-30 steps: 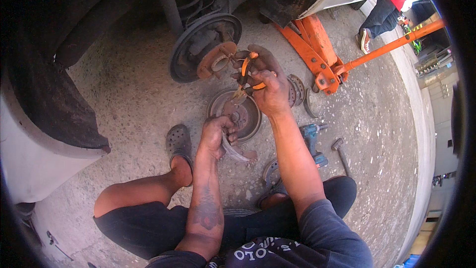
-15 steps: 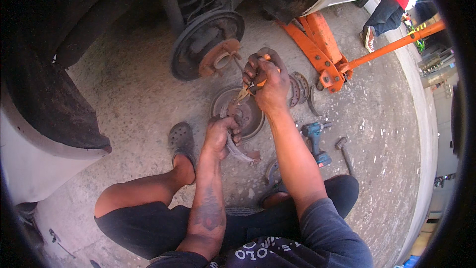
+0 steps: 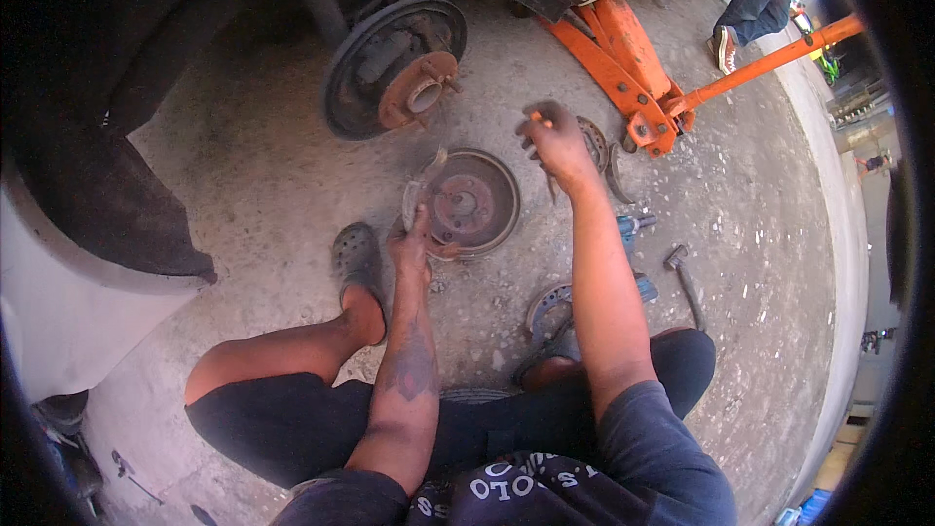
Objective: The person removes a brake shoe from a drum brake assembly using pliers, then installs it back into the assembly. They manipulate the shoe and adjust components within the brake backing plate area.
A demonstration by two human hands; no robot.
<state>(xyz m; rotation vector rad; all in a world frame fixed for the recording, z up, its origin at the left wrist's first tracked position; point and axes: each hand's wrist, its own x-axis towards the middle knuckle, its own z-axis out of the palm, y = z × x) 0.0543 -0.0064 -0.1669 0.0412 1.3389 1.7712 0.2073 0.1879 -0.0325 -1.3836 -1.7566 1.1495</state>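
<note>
My left hand (image 3: 410, 244) is closed round a curved brake shoe (image 3: 425, 178), held up beside the left rim of a rusty brake drum (image 3: 499, 219) on the concrete floor. My right hand (image 3: 563, 148) grips orange-handled pliers (image 3: 542, 120), partly hidden by the fingers and blurred. It hovers to the right of the drum, apart from the brake shoe. Beyond both hands, the car's bare wheel hub (image 3: 422, 93) juts out in front of its round backing plate (image 3: 343, 88).
An orange floor jack (image 3: 623, 78) stands at the far right, its handle reaching out. Curved brake parts (image 3: 616, 178) lie behind my right hand. A blue power tool (image 3: 628, 226), partly hidden, and a hammer (image 3: 686, 282) are right of my forearm. A person (image 3: 765, 0) stands farther back.
The pliers have come away from the brake shoe as my right hand moved right. My left hand has shifted slightly left and up with the shoe, uncovering the drum.
</note>
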